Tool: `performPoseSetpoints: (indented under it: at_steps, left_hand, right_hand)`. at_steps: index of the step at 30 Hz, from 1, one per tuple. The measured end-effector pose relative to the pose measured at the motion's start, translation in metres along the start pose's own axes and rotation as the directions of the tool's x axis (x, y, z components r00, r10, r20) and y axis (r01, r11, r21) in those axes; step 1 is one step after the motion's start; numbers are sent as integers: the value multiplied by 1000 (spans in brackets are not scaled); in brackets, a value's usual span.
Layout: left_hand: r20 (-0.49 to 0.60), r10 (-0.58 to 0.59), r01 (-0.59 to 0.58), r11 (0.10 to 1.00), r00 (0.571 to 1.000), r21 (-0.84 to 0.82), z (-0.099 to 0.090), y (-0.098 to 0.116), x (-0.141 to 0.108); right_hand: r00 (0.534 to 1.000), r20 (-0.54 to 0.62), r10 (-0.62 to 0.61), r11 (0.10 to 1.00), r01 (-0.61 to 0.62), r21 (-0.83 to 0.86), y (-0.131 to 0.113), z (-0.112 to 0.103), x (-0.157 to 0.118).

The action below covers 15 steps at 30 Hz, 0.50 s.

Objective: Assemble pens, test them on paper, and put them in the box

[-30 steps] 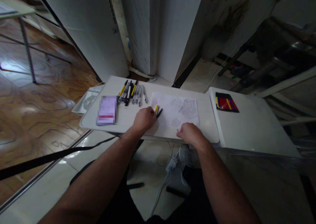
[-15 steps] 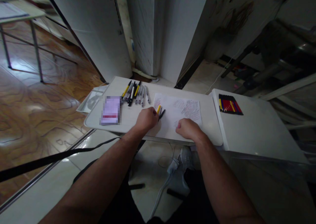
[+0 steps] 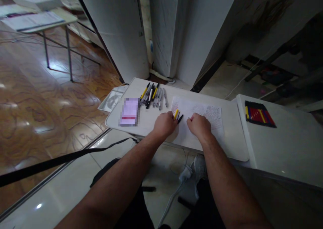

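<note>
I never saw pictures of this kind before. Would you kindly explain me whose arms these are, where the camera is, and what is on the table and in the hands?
There is no machine here: these are a person's own bare arms. One camera, worn on the head, looks forward and down. On the white table lie a marked sheet of paper, a group of pens and a purple item, blurred out. The left hand holds a yellow pen and a black pen. The right hand is curled over the paper; whatever it grips is too small to tell.
</note>
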<state>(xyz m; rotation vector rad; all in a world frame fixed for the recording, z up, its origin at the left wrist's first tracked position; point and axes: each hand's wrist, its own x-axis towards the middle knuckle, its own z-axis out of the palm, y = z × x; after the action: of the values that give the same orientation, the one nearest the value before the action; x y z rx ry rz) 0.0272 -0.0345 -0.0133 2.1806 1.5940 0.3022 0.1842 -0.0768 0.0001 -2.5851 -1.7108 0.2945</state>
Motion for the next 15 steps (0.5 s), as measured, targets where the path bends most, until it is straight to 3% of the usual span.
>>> performPoseSetpoints:
  at_steps: [15]
  left_hand:
    - [-19,16,-15,999,1000,48,3,0,-1]
  right_hand:
    - [999,-13,-33,999,34,38,6,3,-7]
